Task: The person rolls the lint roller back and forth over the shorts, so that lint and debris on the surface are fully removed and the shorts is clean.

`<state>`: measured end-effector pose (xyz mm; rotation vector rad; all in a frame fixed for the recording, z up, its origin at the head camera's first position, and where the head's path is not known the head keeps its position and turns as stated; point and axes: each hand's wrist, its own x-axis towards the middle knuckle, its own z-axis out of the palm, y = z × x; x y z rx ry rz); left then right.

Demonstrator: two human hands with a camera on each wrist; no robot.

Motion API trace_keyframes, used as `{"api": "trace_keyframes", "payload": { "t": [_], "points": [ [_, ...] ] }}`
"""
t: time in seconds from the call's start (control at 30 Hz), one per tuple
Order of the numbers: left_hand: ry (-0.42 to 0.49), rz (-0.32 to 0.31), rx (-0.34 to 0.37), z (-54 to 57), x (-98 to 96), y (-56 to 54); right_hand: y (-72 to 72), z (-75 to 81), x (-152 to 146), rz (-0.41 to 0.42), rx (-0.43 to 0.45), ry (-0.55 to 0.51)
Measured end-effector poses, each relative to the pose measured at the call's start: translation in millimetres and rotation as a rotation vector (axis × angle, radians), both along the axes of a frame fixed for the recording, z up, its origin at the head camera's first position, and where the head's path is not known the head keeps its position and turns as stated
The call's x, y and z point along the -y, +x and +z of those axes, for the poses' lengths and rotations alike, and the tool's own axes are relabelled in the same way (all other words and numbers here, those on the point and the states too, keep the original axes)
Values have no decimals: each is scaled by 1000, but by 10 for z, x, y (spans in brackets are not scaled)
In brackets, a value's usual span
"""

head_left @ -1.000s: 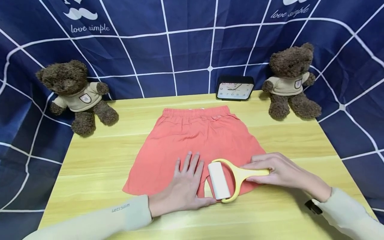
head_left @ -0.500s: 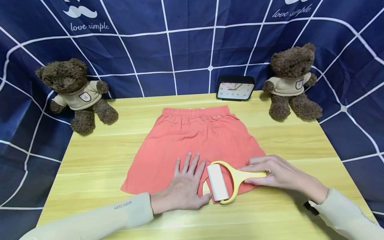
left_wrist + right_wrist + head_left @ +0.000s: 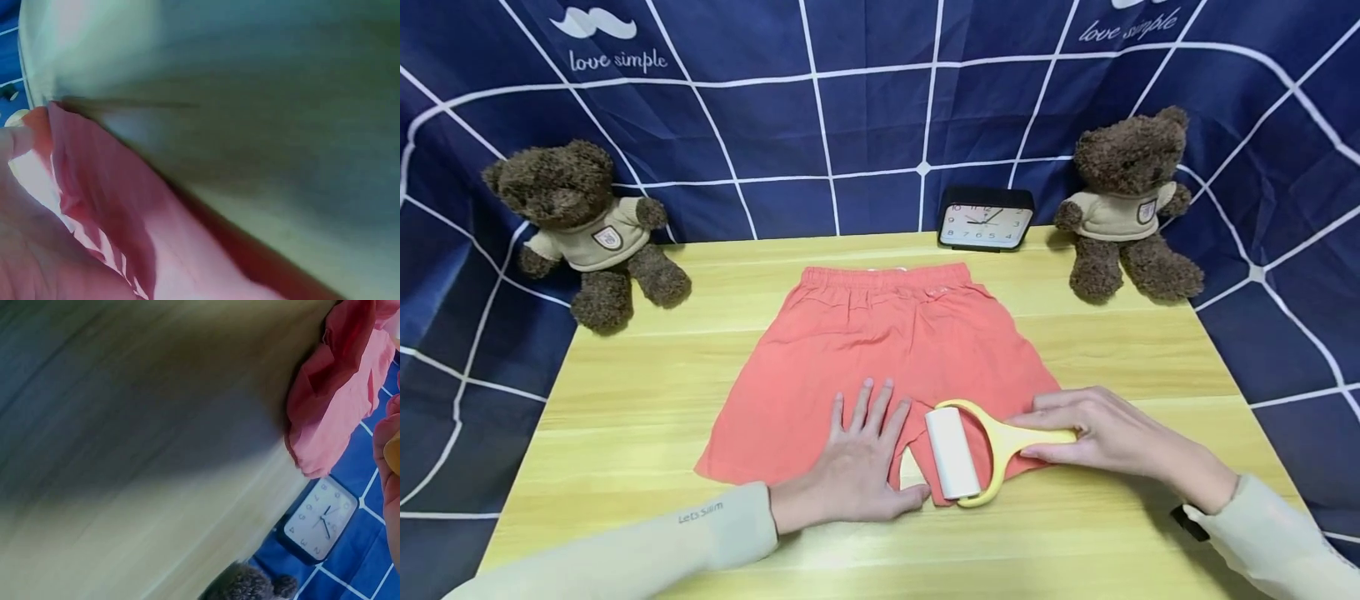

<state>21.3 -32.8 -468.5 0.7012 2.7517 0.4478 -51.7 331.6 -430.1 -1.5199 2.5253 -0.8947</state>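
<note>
Coral-red shorts (image 3: 850, 350) lie spread on the wooden table, waistband toward the back. My left hand (image 3: 857, 475) rests flat on the left leg near the hem, fingers spread. In my right hand (image 3: 1090, 429) is the handle of a yellow lint roller (image 3: 1000, 437); thumb and fingers pinch it from the right. Its white roll (image 3: 952, 454) lies over the right leg beside the gap between the legs. The left wrist view shows the shorts' hem (image 3: 156, 219) beside part of the hand. At the right edge of the right wrist view, the hand curls round the yellow handle end (image 3: 392, 453).
A black alarm clock (image 3: 986, 221) stands at the table's back edge. Brown teddy bears in beige sweaters sit at the back left (image 3: 587, 233) and back right (image 3: 1127, 204). Dark blue cloth with white lines (image 3: 880, 125) hangs behind the wooden table (image 3: 625, 375).
The lint roller shifts slightly left, then back right over the right leg, with my right hand on it. My left thumb draws back a little from the roll; the left palm stays on the shorts.
</note>
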Motion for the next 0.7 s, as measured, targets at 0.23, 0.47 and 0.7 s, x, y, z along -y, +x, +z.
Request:
{"api": "trace_keyframes", "payload": {
  "t": [0.23,0.47,0.7],
  "points": [
    [45,22,42,75,5,23,23,-30,9,2,1,-3],
    [37,33,42,144,-42,-12,63,-6,21,-24,-16,15],
    [-101,21,28,47,-135,-72,62,10,12,-25,-48,28]
  ]
}}
